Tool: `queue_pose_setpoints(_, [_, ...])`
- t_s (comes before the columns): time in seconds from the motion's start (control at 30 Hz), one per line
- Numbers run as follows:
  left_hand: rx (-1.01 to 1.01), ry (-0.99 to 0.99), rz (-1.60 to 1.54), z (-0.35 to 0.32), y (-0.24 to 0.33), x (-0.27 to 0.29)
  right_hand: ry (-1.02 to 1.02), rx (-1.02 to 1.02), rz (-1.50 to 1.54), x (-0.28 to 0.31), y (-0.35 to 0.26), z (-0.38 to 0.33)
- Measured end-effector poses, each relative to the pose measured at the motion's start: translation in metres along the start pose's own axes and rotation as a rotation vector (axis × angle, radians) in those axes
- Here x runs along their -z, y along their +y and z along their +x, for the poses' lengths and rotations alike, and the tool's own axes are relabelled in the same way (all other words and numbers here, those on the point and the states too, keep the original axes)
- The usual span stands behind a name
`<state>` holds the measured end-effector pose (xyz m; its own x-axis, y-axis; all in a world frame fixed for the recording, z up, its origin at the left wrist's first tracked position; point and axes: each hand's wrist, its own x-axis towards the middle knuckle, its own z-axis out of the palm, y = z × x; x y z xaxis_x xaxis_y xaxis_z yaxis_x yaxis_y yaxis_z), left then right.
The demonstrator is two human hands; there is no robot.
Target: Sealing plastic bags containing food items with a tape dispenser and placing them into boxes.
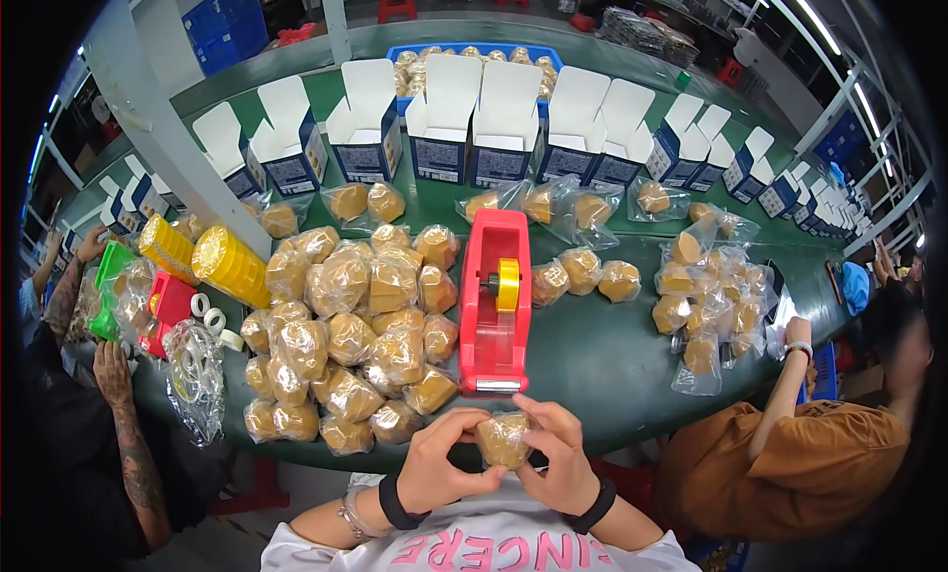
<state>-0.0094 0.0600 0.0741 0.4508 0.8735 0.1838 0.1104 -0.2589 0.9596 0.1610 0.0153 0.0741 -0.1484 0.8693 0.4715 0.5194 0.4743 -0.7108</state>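
Close to my body, at the table's near edge, both hands hold one tan, faceted block (505, 440) wrapped in clear plastic. My left hand (434, 465) pinches it from the left, and my right hand (565, 463) grips its other side with fingers curled round. Just beyond my fingers stands a red tape dispenser (481, 330) with a roll of yellowish tape (508, 286). Left of the dispenser lies a large heap of similar wrapped blocks (348, 337). A few wrapped blocks (581, 272) rest to its right.
Open white-and-blue boxes (441, 155) line the far side of the green table (592, 350). More bagged blocks (703, 295) lie at right, near a person in brown (780, 463). Yellow tape rolls (229, 266) stand at left, near another person's tattooed arm (138, 453).
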Motion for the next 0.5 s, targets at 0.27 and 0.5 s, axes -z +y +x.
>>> queue_pose_setpoints(0.27, [0.280,-0.041,0.123,-0.032,0.006,0.008,-0.144,-0.143,-0.096,-0.032,-0.010,-0.012])
queue_pose_setpoints(0.5, [-0.190,0.105,-0.272,-0.033,0.037,0.052,-0.199,0.048,-0.016,0.041,-0.049,0.139])
